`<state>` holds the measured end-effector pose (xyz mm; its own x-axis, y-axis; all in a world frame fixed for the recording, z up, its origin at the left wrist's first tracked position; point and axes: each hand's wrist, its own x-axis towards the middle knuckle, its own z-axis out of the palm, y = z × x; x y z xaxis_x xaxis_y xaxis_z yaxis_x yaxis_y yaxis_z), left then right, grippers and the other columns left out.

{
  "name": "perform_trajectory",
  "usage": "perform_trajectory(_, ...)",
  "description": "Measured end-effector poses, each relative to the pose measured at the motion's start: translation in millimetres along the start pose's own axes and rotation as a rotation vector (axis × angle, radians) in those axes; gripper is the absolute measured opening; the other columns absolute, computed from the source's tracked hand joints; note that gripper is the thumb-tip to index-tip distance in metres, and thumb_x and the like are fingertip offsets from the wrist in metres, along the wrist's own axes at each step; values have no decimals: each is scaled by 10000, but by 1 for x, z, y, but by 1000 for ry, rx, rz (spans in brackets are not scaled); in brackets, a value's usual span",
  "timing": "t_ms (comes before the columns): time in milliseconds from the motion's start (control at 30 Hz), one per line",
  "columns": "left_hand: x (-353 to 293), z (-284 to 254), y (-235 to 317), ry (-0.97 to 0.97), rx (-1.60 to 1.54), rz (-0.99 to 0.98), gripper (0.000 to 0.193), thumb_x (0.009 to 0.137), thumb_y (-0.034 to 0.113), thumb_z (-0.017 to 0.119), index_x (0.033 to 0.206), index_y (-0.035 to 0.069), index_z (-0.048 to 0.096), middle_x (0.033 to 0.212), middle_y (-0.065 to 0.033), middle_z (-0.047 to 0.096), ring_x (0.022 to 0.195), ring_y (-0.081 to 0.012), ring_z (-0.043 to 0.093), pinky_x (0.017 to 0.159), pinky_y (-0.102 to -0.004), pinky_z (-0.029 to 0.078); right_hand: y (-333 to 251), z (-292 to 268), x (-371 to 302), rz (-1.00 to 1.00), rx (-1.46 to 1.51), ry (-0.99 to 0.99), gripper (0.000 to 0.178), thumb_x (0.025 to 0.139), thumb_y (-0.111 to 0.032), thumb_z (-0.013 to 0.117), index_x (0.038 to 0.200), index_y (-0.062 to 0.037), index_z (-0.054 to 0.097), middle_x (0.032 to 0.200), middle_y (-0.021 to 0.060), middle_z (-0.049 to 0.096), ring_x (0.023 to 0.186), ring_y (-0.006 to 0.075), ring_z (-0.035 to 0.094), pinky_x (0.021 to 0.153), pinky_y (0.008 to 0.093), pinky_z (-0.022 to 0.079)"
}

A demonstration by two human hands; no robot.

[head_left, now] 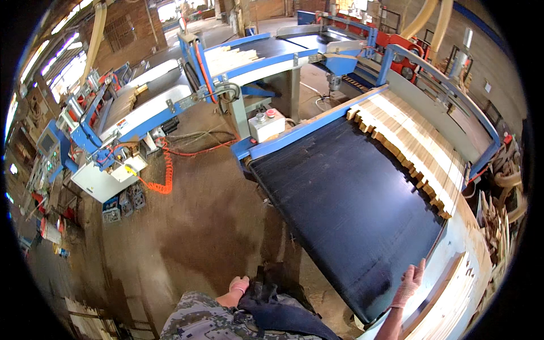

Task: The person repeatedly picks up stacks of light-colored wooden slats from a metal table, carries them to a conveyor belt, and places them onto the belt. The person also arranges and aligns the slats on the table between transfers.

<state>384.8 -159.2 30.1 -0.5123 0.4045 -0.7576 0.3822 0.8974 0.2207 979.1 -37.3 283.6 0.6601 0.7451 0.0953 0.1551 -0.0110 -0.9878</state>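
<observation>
at the near right corner of the black conveyor belt [345,198], i am resting my right hand [410,282] on the belt's edge, fingers spread and flat, gripping nothing. it is wearing a thin pinkish glove. the row of pale wood strips [411,144] is lying well apart from that hand, up and away along the belt's far right side, packed side by side so that the row's long axis is running diagonally from the far end back toward my right. the right hand is clearly the nearer of the two to the strips; they are lying ahead of it and slightly to its right.

my left hand [240,283] is hanging low by my waist, gloved too, loosely curled against a dark cloth [272,309] at my hip; i cannot tell whether it is actually clutching the cloth or just touching it.

further out, a blue-framed machine [249,62] is standing across the dusty floor [192,226], with an orange coiled hose [164,175] trailing beside it and a grey control box [266,123] at the belt's head. more loose wood [498,226] is piling beyond the belt on my right.
</observation>
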Motion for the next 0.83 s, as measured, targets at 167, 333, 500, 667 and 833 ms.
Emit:
perform_trajectory(167, 42, -60, 3, 165, -198, -74, 752, 1030, 585, 488, 1471, -9, 622, 1560, -306, 565, 1438, -467, 551, 1189, -525, 455, -122, 191, -95, -38, 152, -505, 697, 999, -442, 762, 1557, -57, 602, 986, 80, 744, 751, 151, 646, 617, 328, 546)
perform_trajectory(333, 122, -139, -12, 119, -260, -177, 770, 1009, 596, 530, 1501, 9, 610, 1553, -295, 580, 1438, -455, 558, 1208, -512, 437, -170, 395, -179, 311, 240, -1295, 726, 1019, -285, 791, 1609, 26, 504, 1217, 90, 759, 1098, 143, 663, 1009, 324, 533)
perform_trajectory(500, 206, -289, -19, 23, -476, -178, 751, 1006, 591, 581, 1416, -31, 666, 1420, -303, 674, 1368, -438, 625, 1158, -495, 456, -167, 635, -254, 442, -85, -1627, 635, 1074, -203, 710, 1625, 20, 485, 1285, 58, 747, 1087, 126, 667, 992, 302, 544)
perform_trajectory(667, 310, -408, -40, 16, -673, -295, 611, 1026, 498, 646, 1285, -51, 720, 1291, -227, 738, 1136, -361, 699, 968, -479, 535, -143, 825, -318, 304, -300, -1844, 682, 1069, -263, 716, 1640, 17, 469, 1126, 26, 707, 971, 115, 614, 870, 291, 537)
perform_trajectory(833, 373, -479, -34, 59, -968, -235, 600, 1020, 514, 666, 1386, 39, 668, 1338, -175, 711, 1060, -294, 705, 920, -464, 561, -107, 956, -334, 457, -514, -1863, 757, 1039, -373, 746, 1654, -24, 475, 1270, 70, 718, 1034, 163, 640, 911, 312, 547)
